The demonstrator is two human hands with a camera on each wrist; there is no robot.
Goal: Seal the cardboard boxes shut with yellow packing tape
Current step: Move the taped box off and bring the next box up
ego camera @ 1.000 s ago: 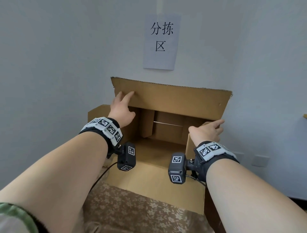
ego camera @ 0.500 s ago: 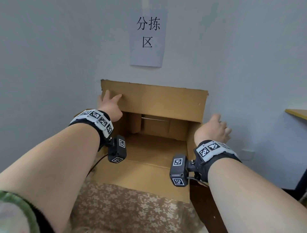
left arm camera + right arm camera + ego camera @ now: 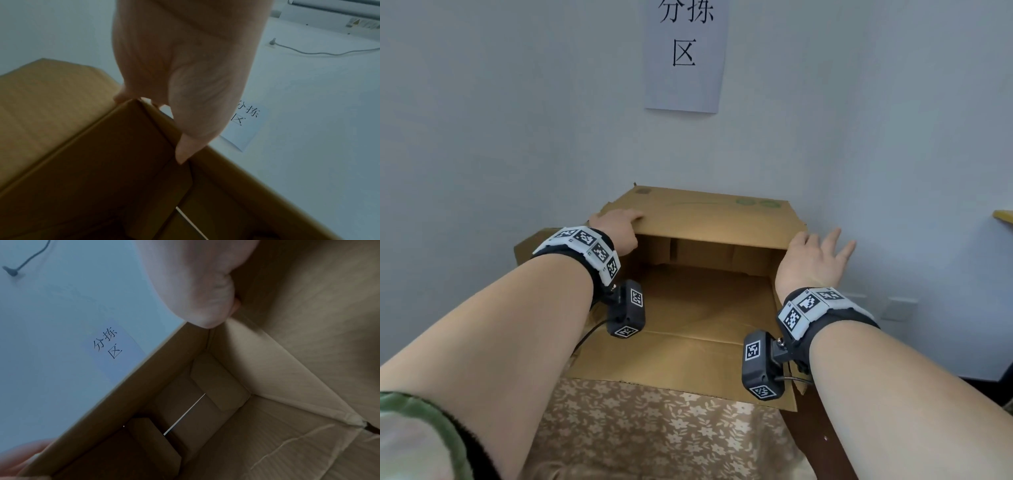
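The cardboard box [image 3: 688,308] lay open-mouthed on a floral tablecloth [image 3: 654,428], backed against the wall under a paper sign [image 3: 685,58]. The left hand [image 3: 616,226] gripped the top flap [image 3: 709,216] at its left corner, fingers above, thumb below. The right hand [image 3: 811,260], fingers spread and empty, rested against the box's right edge. A wall socket [image 3: 900,308] sat behind the right wrist.

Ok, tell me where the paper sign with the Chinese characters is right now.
In the head view the paper sign is stuck on the wall at top centre, above the cardboard box and between the left hand and right hand.
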